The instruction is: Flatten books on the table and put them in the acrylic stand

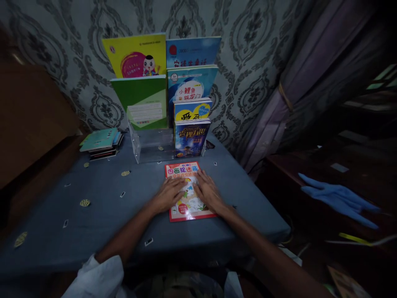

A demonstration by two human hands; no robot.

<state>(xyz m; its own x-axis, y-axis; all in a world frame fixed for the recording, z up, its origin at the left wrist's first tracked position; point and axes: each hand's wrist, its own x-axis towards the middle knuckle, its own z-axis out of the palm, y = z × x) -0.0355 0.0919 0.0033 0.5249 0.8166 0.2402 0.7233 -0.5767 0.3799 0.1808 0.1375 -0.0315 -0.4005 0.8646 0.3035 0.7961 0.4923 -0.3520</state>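
Observation:
A children's picture book (pixel 190 210) with a red border and a white, illustrated cover lies flat near the middle of the table. My left hand (pixel 169 194) rests on the book's left side, its fingers stretched across the cover. On the right side of the same cover lies my right hand (pixel 210 192), fingers extended toward the title. Just behind the book stands a clear acrylic stand (pixel 151 145) with tiered rows. A dark blue book (pixel 191 138) occupies its front right spot. A green book (pixel 149 101) and a yellow book (pixel 135 51) lean in the left column.
A pile of books (pixel 102 142) lies at the table's back left. The blue tablecloth (pixel 102 215) has small printed patterns. Patterned wallpaper (pixel 108 25) rises behind, with a tied purple curtain (pixel 279 99) at right. A blue glove (pixel 338 198) lies on a dark surface beyond the table's right edge.

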